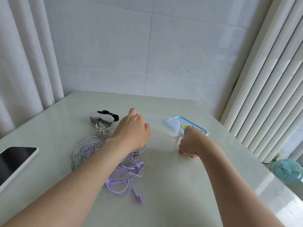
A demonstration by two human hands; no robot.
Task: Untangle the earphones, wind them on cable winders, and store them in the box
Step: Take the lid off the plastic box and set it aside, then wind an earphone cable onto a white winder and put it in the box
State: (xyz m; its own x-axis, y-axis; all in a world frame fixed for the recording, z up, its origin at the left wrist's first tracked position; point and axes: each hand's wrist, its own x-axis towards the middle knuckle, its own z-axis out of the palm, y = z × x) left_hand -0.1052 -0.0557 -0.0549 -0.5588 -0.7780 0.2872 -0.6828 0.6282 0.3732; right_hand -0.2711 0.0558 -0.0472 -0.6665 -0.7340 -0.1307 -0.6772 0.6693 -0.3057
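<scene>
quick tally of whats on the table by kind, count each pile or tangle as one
phone: 1
clear box: 1
blue lid: 1
earphone tangle: 1
cable winder pile: 1
total: 5

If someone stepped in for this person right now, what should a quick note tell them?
Left hand grips the left edge of the clear box; right hand grips its right corner.
Blue lid is off, lying just behind the box.
Earphones lie in one tangle on the table; cable winders are piled beyond them.
Done: box opened.
Left: untangle, wind, store.
</scene>
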